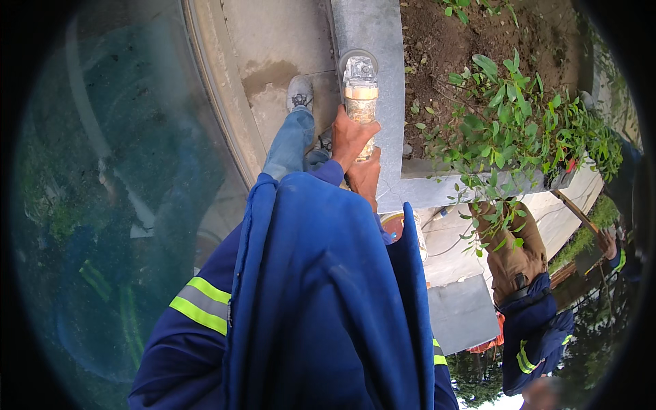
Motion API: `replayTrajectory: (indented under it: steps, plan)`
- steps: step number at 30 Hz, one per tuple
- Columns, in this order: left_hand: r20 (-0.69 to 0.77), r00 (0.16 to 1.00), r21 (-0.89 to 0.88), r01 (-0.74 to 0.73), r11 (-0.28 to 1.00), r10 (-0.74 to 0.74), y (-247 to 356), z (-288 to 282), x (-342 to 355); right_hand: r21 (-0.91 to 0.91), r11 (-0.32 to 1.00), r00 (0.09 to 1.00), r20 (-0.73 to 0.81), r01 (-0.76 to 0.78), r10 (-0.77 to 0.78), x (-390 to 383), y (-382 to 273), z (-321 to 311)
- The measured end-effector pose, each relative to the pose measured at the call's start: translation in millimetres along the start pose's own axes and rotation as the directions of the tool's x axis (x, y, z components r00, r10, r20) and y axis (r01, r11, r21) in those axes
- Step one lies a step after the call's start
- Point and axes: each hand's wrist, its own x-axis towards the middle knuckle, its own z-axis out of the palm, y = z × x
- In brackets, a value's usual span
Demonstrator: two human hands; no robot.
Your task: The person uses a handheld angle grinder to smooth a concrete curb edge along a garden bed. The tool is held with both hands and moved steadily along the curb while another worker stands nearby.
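Observation:
Both my hands are closed around a dusty angle grinder (361, 106) with a worn, whitish metal head and an orange-tan collar. My left hand (351, 137) wraps the body just behind the collar. Behind it, my right hand (365, 179) grips the rear end, its fingers partly hidden. The round grinding disc (346, 59) lies over the inner edge of a grey stone ledge (389, 123); I cannot tell whether it touches the stone.
A soil planter (437, 41) with a leafy shrub (506, 116) lies right of the ledge. Left are my shoe (300, 92) on the paved floor (270, 34) and a reflecting glass pane (123, 171). A bucket (395, 225), cable and co-worker (533, 321) are at the right.

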Motion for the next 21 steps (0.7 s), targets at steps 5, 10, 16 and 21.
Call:
replayTrajectory:
  steps: [5, 10, 16, 21]
  plan:
    - [0.008, 1.000, -0.003, -0.028, 1.000, 0.029, 5.6, -3.7, 4.1, -0.009, 1.000, 1.000, 0.001, 0.015, -0.015, 7.3, -8.6, 0.9]
    - [0.001, 1.000, 0.022, -0.021, 1.000, 0.020, -15.8, 1.8, -0.6, -0.029, 1.000, 1.000, 0.007, 0.000, 0.000, -4.8, -0.7, 1.0]
    - [-0.017, 1.000, -0.001, -0.002, 1.000, 0.002, 2.5, -6.5, -5.7, -0.032, 0.999, 1.000, 0.018, 0.009, -0.008, 2.4, -4.5, -0.2]
    - [-0.001, 1.000, 0.025, 0.004, 1.000, -0.004, 2.7, -5.2, -4.6, -0.030, 1.000, 1.000, 0.008, 0.001, -0.001, -5.1, -4.0, -0.9]
